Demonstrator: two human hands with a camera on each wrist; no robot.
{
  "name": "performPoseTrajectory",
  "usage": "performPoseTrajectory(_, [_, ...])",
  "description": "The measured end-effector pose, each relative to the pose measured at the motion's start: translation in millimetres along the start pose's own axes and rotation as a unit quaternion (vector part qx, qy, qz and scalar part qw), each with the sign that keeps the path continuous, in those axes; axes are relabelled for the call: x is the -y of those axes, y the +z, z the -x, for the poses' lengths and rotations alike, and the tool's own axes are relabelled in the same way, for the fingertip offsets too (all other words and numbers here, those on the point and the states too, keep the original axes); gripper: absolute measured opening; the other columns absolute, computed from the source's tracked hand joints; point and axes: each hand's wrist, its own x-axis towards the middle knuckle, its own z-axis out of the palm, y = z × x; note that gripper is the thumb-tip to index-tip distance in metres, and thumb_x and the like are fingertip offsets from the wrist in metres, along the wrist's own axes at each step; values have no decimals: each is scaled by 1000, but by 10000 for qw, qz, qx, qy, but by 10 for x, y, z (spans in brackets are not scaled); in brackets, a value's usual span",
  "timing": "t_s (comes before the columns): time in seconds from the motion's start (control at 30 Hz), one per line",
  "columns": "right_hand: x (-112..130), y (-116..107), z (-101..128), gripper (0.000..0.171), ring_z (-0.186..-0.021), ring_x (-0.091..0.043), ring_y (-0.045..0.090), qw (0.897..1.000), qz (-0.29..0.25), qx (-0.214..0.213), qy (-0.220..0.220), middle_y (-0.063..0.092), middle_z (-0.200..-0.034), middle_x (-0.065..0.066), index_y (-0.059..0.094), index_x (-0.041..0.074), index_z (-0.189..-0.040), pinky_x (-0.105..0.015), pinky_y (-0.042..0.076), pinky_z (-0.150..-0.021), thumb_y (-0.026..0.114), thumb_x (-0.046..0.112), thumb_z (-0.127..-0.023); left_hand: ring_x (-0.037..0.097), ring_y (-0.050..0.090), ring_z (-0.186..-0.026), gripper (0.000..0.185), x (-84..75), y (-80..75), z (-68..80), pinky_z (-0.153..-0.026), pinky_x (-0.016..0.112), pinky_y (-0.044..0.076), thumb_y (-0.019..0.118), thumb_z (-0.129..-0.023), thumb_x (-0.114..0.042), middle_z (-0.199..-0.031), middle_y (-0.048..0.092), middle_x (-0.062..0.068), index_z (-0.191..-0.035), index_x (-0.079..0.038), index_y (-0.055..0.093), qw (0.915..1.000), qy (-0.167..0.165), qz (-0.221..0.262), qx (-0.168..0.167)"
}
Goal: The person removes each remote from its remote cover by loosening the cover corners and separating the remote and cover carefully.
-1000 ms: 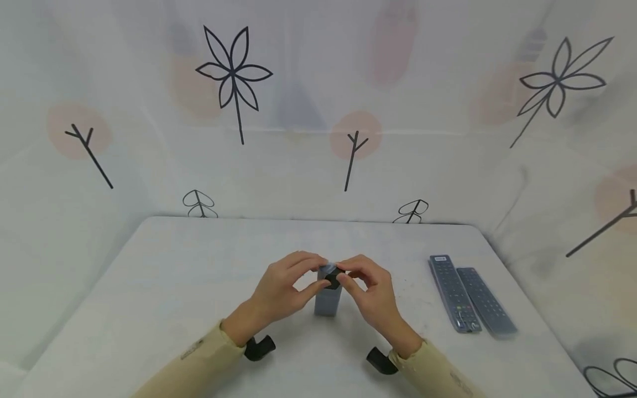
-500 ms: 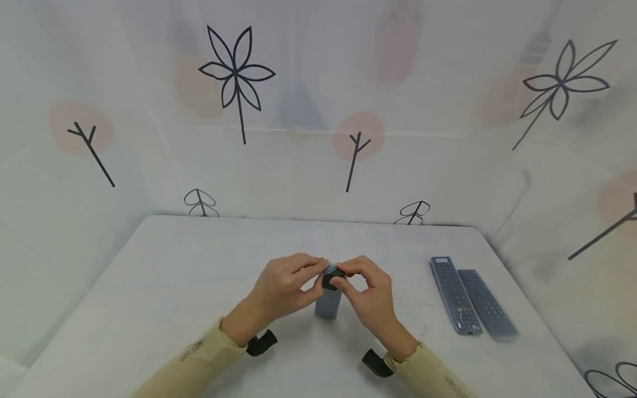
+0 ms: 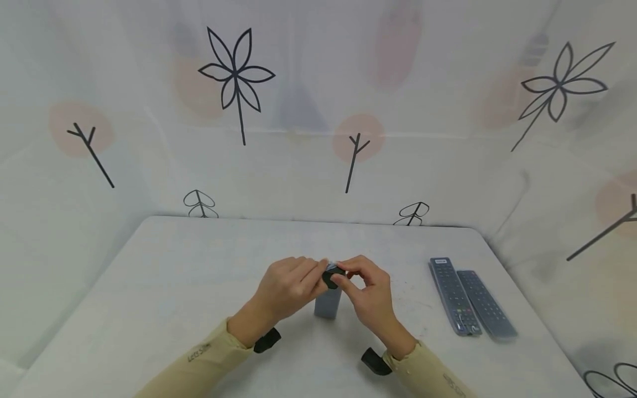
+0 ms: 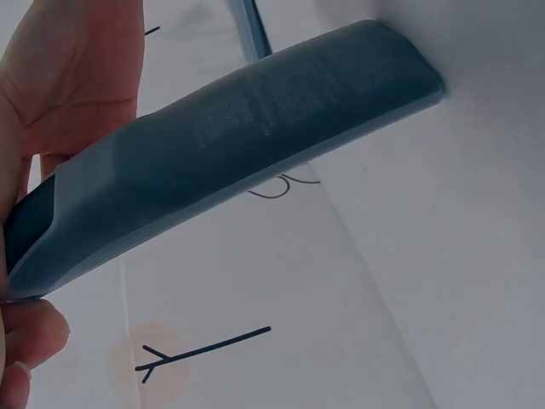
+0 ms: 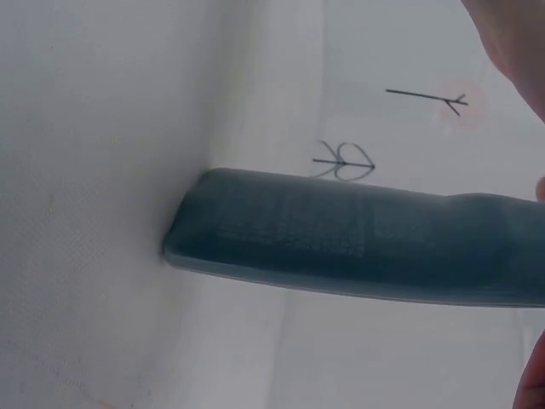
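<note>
Two hands I see at the upper end of one sleeved remote control (image 3: 327, 304), standing on the tabletop (image 3: 199, 276): left hand (image 3: 292, 286) and right hand (image 3: 370, 288) both pinch it, fingers curled. Right of it lie two other remote controls (image 3: 455, 297).

One left hand (image 3: 290, 286) and one right hand (image 3: 370, 291) hold one covered device (image 3: 327, 305) at the head view's centre, with two sleeves (image 3: 201, 362) and two black wrist pieces (image 3: 267, 340) below; two remotes (image 3: 454, 296) lie right, on one table (image 3: 209, 265). One backdrop (image 3: 298, 185) bears two flowers (image 3: 235, 73), three twigs (image 3: 352, 161) and three leafy sprigs (image 3: 200, 204).
</note>
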Motion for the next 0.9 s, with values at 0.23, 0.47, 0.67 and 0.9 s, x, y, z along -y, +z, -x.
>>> performPoseTrajectory(0.23, [53,-27,-55,31,-82,-12,60,9983,-191,162,529,68,-89,-15,68,-7,-101,-22,50,-75,72,-23,-75,5,45,-43,29,-26,84,41,-44,13,37,45,-92,-5,-62,61,0,-91,1,73,9966,-632,520,-136])
performPoseTrajectory(0.47, [-38,-56,-47,28,-83,-16,60,9978,-419,232,456,68,-91,-11,69,-2,-104,-24,50,-76,73,-16,-80,4,48,-44,17,-30,129,52,-47,10,38,52,-79,3,-72,68,3,-85,-1,68,9855,-1201,1182,-207])
performPoseTrajectory(0.67, [-39,-60,-54,26,-84,-17,60,9963,-537,218,629,68,-91,-11,70,-2,-104,-25,49,-76,73,-14,-82,5,55,-54,23,-50,108,69,-53,12,46,60,-75,9,-79,70,5,-93,0,70,9594,-2004,1985,2])
performPoseTrajectory(0.9, [-23,-72,-47,26,-82,-16,58,9957,-478,255,758,68,-89,-8,70,-1,-104,-25,49,-75,73,-12,-82,4,51,-56,20,-74,75,51,-53,14,46,62,-79,7,-70,64,-1,-92,-3,73,9133,-3011,2738,172])
